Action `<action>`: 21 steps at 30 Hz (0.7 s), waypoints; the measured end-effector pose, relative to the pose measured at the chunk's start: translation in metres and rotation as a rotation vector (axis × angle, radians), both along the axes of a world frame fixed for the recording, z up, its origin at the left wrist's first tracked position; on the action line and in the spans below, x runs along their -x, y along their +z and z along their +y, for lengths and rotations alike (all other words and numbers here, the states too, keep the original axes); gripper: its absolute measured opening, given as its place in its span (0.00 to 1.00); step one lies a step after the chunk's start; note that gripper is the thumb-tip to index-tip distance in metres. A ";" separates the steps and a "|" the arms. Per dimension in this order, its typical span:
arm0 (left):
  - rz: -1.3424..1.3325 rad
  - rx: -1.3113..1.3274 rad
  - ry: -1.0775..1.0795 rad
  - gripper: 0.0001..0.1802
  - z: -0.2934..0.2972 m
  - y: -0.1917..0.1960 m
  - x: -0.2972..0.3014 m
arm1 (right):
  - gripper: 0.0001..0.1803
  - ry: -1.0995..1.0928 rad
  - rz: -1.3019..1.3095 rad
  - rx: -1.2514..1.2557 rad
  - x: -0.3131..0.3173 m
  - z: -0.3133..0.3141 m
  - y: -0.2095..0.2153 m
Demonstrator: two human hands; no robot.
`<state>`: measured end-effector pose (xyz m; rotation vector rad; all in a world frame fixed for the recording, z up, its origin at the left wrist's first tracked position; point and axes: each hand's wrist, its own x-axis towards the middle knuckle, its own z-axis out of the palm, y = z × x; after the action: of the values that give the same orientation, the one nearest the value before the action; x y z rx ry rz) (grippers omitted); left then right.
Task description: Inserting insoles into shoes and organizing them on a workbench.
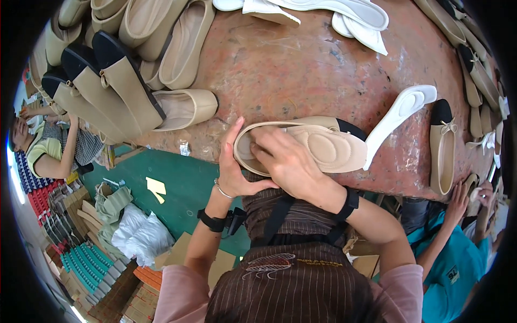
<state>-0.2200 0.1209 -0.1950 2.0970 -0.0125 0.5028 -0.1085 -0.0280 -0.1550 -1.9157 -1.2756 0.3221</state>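
Shoe (pixel 323 141), a beige flat with a black toe, lies on its side at the near edge of the table (pixel 301 64), its open top facing the person. Inside it sits a padded beige insole (pixel 331 146). The right hand (pixel 288 161) is on top of the shoe, fingers bent, pressing down on the heel end of the insole. The left hand (pixel 234 169) cups the heel of the shoe from the side, thumb and fingers spread wide around the back. Just past the right hand's fingers, by the black toe, a white insole (pixel 401 110) leans on the shoe. Farther right of that a second flat (pixel 442 145) with a small bow lies alone. Up and left of the left hand is a pile of shoes (pixel 134 70), beige with black toes, some upside down. Far across the table from both hands lie more white insoles (pixel 334 13). Beside the right arm, a co-worker's hand (pixel 459 196) in a teal sleeve reaches up to the table edge.
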 end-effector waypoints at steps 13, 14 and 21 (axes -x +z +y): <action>0.062 0.001 0.116 0.11 -0.004 0.015 -0.007 | 0.16 0.069 -0.225 0.204 0.008 -0.014 0.004; 0.037 -0.013 0.120 0.11 -0.003 0.015 -0.006 | 0.16 0.007 -0.230 0.237 0.008 -0.022 0.007; 0.301 0.052 0.319 0.16 -0.050 0.032 -0.002 | 0.17 -0.211 -0.222 0.109 0.007 -0.043 0.012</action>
<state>-0.2182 0.0712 -0.1632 2.1129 0.5098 0.3639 -0.1159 -0.0713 -0.1434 -2.2068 -1.2021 0.0728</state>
